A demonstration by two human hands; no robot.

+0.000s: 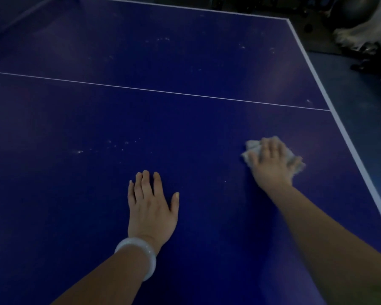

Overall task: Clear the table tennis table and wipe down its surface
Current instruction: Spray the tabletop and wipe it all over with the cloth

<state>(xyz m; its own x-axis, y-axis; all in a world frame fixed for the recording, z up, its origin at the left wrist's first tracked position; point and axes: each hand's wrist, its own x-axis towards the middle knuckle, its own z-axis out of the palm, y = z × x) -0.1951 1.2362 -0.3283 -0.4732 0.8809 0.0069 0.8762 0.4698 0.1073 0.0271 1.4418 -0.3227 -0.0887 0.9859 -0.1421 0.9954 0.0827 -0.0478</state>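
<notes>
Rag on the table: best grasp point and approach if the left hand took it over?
Pinch the bunched far-left corner of the rag, coming from above-left. It sticks up clear of the right hand, which lies flat over the rest; the left hand rests on the table.

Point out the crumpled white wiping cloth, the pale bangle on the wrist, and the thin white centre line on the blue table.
Crumpled white wiping cloth (251,147): head view, left bunched edge beside fingers.
Pale bangle (139,256): head view, band's top.
Thin white centre line (163,91): head view, mid-length.
</notes>
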